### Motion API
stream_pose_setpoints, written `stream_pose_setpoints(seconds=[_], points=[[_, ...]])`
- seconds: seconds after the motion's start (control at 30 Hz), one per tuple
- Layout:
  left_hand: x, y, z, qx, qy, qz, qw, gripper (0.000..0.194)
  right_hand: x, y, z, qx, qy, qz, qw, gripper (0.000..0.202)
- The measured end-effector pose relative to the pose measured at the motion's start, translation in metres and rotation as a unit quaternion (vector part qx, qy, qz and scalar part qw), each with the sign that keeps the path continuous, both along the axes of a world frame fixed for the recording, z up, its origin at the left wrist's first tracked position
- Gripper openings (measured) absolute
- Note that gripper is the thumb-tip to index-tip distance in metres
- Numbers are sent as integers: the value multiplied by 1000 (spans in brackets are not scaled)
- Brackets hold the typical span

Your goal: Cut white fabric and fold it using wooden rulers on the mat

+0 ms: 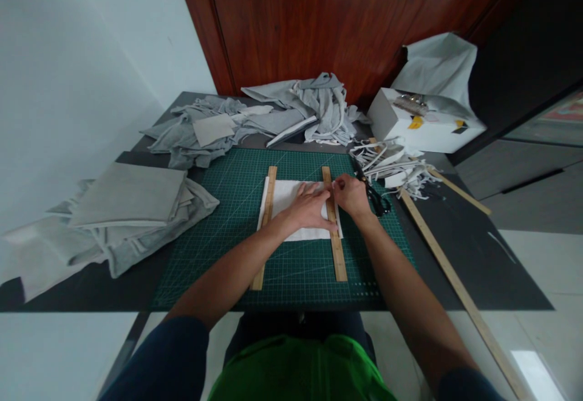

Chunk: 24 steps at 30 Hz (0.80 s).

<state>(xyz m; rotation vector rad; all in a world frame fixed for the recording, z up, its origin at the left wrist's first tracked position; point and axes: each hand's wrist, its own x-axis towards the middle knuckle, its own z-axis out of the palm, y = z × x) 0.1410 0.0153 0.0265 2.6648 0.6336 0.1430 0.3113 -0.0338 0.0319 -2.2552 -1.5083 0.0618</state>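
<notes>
A white piece of cloth (296, 236) lies flat on the green cutting mat (218, 206). Across its left side runs one wooden ruler (268, 197), and a second wooden ruler (338, 258) crosses its right side. My left hand (310, 208) is spread over the cloth, with fingertips and thumb pressing against the right ruler. Just past that ruler, my right hand (351, 194) has its fingers pinched together at the cloth's upper right edge; the fingertips are partly hidden. Black-handled scissors (379, 202) lie beside my right hand.
Folded grey cloth (132, 194) is stacked at the left. Crumpled grey cloth (319, 100) and a flat card (214, 129) lie at the back. To the right are white fabric strips (392, 161), a white box (423, 127) and a long wooden strip (446, 261) overhanging the front edge.
</notes>
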Motion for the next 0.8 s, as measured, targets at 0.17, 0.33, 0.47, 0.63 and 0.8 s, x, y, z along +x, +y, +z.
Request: stream_pose_setpoints(seconds=[0.17,0.33,0.47,0.63,0.8], points=[[0,1,-4,-2,-5,3,1000,94,-1,-2,3,-6,-2,-1,1000,21],[1,1,-6,5,-11,3,1000,93,-1,-16,8,-43,-3,21,999,17],[0,0,-2,2,-2,8,1000,97,-3,-13,8,-24,-12,1,1000,19],[-1,-1,1,4,1,5,1000,97,-5,-21,9,-37,3,5,999,16],[0,-2,2,-3,0,3,1000,100,-7,-30,10,-40,14,10,999,13]])
